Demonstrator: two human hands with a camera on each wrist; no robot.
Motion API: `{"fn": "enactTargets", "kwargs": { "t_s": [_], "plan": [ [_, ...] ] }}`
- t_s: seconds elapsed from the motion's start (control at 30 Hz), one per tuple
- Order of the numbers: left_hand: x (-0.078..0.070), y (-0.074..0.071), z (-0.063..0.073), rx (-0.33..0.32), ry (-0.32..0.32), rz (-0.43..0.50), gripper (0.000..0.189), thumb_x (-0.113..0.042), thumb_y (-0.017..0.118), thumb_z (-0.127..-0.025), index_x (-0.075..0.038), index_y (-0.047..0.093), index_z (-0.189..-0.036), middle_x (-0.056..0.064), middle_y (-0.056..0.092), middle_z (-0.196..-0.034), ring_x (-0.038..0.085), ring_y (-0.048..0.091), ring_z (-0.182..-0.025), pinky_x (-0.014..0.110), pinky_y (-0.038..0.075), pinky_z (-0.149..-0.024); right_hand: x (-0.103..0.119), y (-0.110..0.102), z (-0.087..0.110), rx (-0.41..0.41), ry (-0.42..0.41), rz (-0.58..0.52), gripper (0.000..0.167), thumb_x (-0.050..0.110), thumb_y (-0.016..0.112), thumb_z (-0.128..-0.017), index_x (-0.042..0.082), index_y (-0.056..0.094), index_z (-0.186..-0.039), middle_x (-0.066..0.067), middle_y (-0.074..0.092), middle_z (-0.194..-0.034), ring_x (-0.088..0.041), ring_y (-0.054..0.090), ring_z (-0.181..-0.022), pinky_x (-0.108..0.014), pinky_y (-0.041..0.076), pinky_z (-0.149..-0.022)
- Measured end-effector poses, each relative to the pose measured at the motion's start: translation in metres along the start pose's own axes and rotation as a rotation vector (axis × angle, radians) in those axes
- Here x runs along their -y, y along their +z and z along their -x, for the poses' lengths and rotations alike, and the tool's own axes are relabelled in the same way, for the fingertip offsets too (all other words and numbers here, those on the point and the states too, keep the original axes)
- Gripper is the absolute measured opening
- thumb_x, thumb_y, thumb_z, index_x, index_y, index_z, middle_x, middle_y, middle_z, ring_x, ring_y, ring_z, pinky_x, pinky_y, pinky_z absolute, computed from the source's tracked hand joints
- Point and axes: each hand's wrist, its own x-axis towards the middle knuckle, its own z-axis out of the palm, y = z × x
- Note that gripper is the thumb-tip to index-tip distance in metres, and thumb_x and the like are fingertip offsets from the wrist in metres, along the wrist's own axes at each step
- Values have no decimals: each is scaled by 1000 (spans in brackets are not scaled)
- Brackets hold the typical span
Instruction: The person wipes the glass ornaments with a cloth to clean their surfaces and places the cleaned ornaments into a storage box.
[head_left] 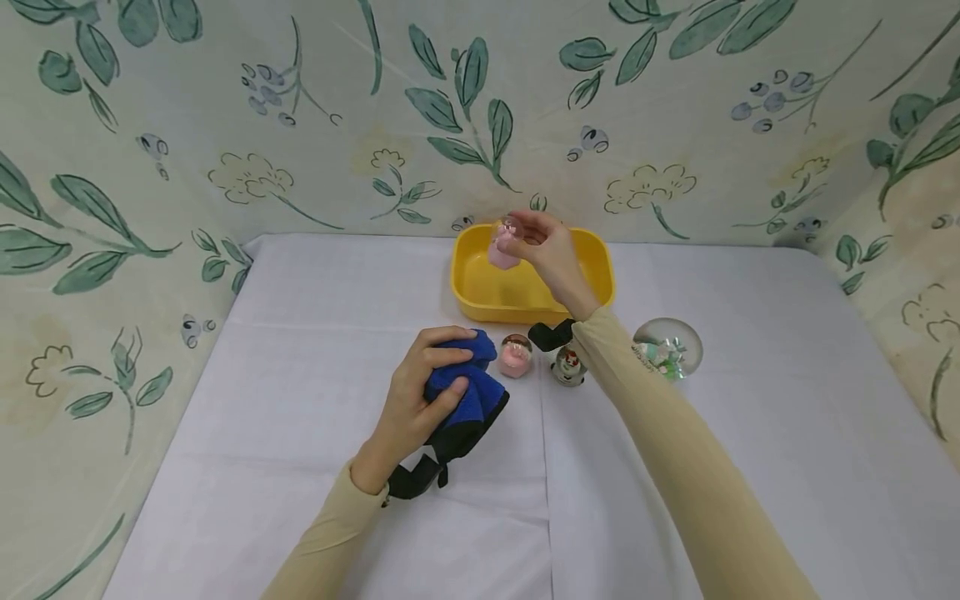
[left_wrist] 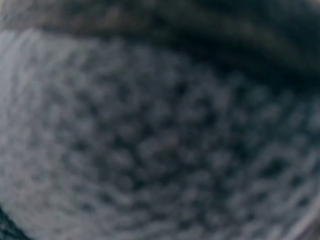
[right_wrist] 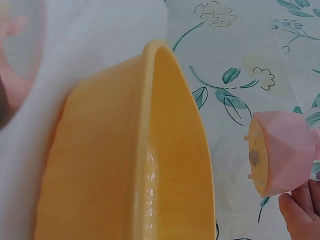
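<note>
My right hand (head_left: 551, 254) pinches a small pink snow globe (head_left: 502, 252) above the left part of a yellow basin (head_left: 491, 292). In the right wrist view, the globe's faceted pink base (right_wrist: 287, 150) is tipped sideways, its underside turned towards the basin. A folded blue cloth with black edging (head_left: 476, 400) is in my left hand (head_left: 420, 387), fingers curled over it. Close to the cloth's right side stands a second pink snow globe (head_left: 516, 358). Blurred greyish fabric (left_wrist: 150, 135) fills the left wrist view, hiding that hand's fingers.
Right of the second pink globe is a small snow globe with a figure inside (head_left: 568, 367), beside the right wrist strap (head_left: 551, 335). A larger clear globe (head_left: 678, 348) lies partly behind the right sleeve. White cloth (head_left: 300, 333) covers the table, with a patterned curtain (head_left: 337, 125) behind.
</note>
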Motion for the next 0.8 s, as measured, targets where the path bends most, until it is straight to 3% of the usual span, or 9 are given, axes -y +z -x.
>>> {"fn": "enactTargets", "kwargs": {
  "t_s": [0.4, 0.8],
  "plan": [
    [1, 0, 2, 2, 4, 4, 27, -29, 49, -100, -6, 52, -113, 18, 52, -124, 33, 53, -111, 40, 47, -94, -23, 12, -20, -25, 27, 89, 43, 5, 71, -86, -1, 56, -125, -12, 58, -121, -22, 54, -108, -25, 40, -98],
    [2, 0, 4, 16, -11, 7, 27, -30, 48, -100, -6, 51, -113, 18, 52, -125, 33, 53, -112, 41, 46, -95, -32, 18, -35, -43, 120, 85, 45, 7, 72, -85, 0, 55, -126, -12, 58, -122, -23, 54, -109, -26, 44, -95]
  ]
}}
